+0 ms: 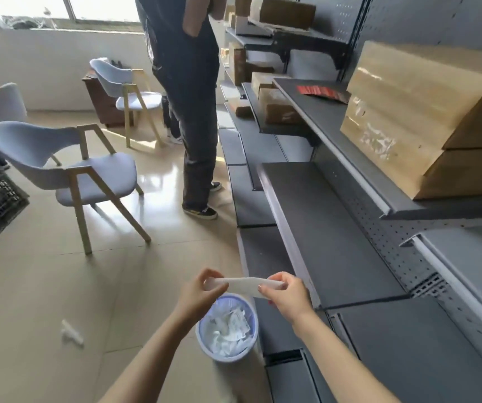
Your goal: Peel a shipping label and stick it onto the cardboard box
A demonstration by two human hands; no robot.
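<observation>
Pinching a white shipping label (245,285) at both ends, the two hands hold it stretched flat in the air right above the waste bin (227,330). The left hand (197,292) grips the label's left end between thumb and curled fingers; the right hand (284,295) clasps the right end the same way. Whether the backing has begun to separate from the label is hard to tell, as the paper shows only as a pale strip seen nearly edge-on. The bin, pale blue and round, stands on the tiled floor and holds crumpled white paper scraps. Another white scrap (71,333) lies on the floor left of the bin. Right of the bin runs a grey metal shelving unit (335,228), and high on it, well apart from the bin, sits a large cardboard box (414,106). Beyond the bin a second person (187,82) stands by the shelves, with a grey chair (88,175) to the left.
</observation>
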